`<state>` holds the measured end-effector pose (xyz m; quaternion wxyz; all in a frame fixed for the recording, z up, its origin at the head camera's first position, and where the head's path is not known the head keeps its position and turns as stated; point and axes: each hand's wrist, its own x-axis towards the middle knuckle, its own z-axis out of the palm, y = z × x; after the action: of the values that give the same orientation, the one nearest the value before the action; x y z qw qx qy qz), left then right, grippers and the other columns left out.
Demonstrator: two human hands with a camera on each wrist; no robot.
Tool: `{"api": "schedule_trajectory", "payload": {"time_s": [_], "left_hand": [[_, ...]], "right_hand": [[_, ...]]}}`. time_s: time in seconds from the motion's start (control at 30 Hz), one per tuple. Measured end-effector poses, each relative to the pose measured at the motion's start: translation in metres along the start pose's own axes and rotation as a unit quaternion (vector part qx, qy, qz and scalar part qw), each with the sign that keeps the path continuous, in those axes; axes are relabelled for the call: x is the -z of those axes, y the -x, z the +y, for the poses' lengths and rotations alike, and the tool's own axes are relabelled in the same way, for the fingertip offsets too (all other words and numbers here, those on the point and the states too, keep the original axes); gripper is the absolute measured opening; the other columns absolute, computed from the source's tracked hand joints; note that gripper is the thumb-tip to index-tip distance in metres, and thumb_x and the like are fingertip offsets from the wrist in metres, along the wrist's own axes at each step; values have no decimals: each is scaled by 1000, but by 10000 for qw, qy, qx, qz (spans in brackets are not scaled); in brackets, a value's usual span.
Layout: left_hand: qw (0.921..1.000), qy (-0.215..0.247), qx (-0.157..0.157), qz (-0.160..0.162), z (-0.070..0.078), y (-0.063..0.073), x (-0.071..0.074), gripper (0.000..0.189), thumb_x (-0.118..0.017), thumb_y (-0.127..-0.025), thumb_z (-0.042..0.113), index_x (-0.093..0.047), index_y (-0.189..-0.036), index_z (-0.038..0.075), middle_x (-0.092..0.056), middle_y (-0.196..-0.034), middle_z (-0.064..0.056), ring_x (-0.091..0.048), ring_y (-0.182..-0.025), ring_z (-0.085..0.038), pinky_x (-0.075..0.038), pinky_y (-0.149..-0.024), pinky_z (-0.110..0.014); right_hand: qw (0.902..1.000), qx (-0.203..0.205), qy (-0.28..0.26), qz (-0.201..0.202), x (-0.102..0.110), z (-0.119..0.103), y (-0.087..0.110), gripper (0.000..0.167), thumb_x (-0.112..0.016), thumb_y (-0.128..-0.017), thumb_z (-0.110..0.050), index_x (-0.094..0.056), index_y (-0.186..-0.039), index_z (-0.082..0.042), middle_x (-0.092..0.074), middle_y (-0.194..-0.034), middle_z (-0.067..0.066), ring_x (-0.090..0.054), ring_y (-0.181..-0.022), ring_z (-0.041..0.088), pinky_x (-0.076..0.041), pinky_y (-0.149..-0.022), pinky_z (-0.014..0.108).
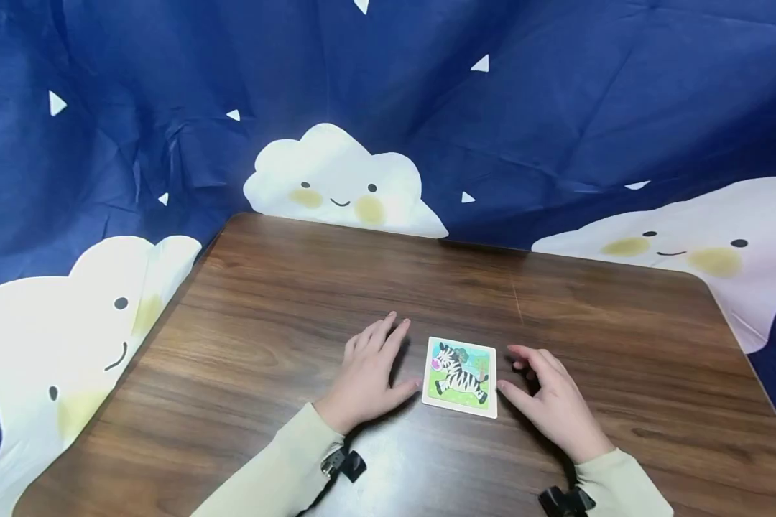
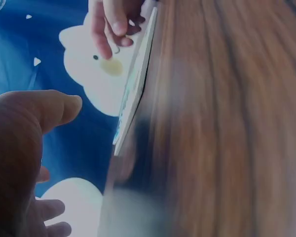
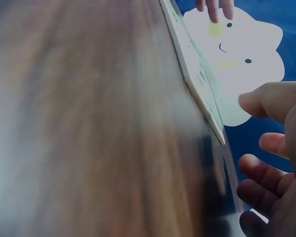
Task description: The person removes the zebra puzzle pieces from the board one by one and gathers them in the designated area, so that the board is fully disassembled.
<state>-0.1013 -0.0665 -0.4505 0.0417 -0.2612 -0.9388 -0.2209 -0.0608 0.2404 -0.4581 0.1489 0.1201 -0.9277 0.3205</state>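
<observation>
A square zebra picture board [image 1: 460, 378] with a pale border lies flat on the wooden table. To its left is my left hand [image 1: 370, 377], fingers spread and fairly straight, the thumb tip close to the board's left edge. My right hand [image 1: 556, 402] is on the other side, fingers loosely bent, thumb tip near the right edge. Neither hand holds anything. Seen edge-on in the left wrist view, the board [image 2: 138, 81] is thin, with my left thumb [image 2: 56, 107] standing apart from it. The right wrist view likewise shows a gap between the board [image 3: 192, 69] and my right thumb [image 3: 269, 101].
The brown wooden table [image 1: 284, 287] has rounded corners and reaches well beyond both hands. Behind and beside it hangs a dark blue cloth [image 1: 388, 79] printed with smiling clouds and small white triangles. Black wrist cameras [image 1: 352, 465] sit at both cuffs.
</observation>
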Motion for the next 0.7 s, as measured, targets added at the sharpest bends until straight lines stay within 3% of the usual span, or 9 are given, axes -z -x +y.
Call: {"api": "schedule_trajectory", "payload": {"time_s": [0.3, 0.7], "left_hand": [[9960, 716, 269, -464, 9, -10, -11, 87, -68, -85, 51, -35, -157, 15, -31, -161, -10, -34, -140, -30, -33, -99, -47], [9960, 458, 324, -693, 11, -20, -21, 81, -73, -80, 53, -45, -152, 28, -30, -162, -6, -37, -134, -27, -31, -90, -42]], "right_hand": [[9991, -1, -22, -419, -10, -1, -17, 43, -82, -81, -13, -68, -121, -9, -59, -94, -1, -51, -84, 14, -38, -75, 29], [9884, -569, 105, -1404, -12, -1, -39, 31, -78, -84, -19, -71, -114, -12, -54, -89, -1, -48, -80, 16, -39, -71, 34]]}}
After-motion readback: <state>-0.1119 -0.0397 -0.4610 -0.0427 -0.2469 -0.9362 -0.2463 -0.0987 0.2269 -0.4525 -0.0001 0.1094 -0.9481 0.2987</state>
